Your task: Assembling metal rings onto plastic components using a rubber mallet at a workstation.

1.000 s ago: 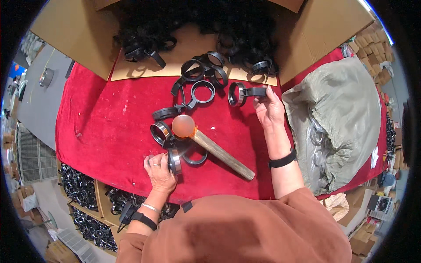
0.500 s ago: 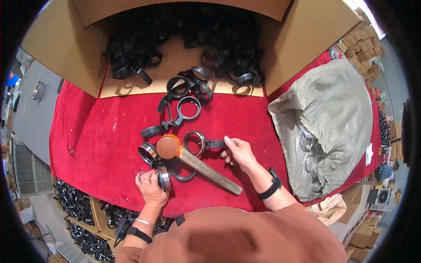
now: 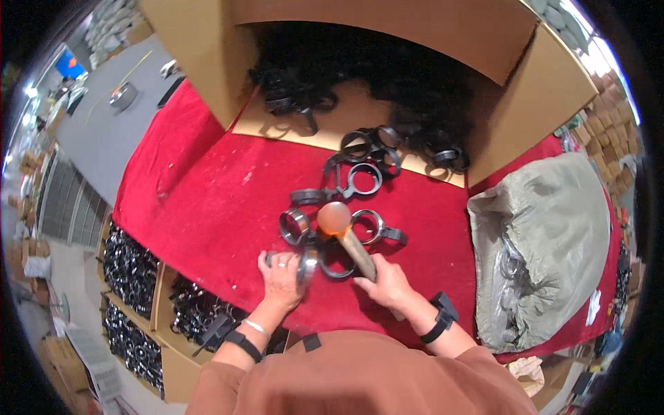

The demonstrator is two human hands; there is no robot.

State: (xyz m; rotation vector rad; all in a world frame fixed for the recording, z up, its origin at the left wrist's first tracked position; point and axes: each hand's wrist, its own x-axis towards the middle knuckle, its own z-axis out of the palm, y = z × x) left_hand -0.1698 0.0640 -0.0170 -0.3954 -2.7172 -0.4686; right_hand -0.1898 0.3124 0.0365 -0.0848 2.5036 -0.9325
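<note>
My left hand [image 3: 281, 280] is closed on a ring-shaped part [image 3: 308, 266] with a shiny metal band, tipped on its edge and blurred. At the handle's near end, my right hand [image 3: 389, 282] is closed around a mallet [image 3: 355, 254] with a wooden handle and an orange-brown round head. The mallet head lies among the rings, over the cloth. A metal-lined ring with a black tab [image 3: 370, 227] rests just right of the head, touched by neither hand. Another metal-lined ring [image 3: 294, 227] stands to its left. Under the handle, a dark ring [image 3: 337, 267] is partly hidden.
Several black rings with stems [image 3: 363, 180] lie beyond the mallet. A large open cardboard box [image 3: 498, 142] full of black parts stands at the back of the red cloth [image 3: 207, 200]. At right sits a grey-green sack [image 3: 553, 235]. Cartons of parts [image 3: 131, 266] are below left.
My right hand has left the tabbed ring, which now lies on the cloth, and taken the mallet's handle. My left hand stays at its ring. The whole view has shifted and turned.
</note>
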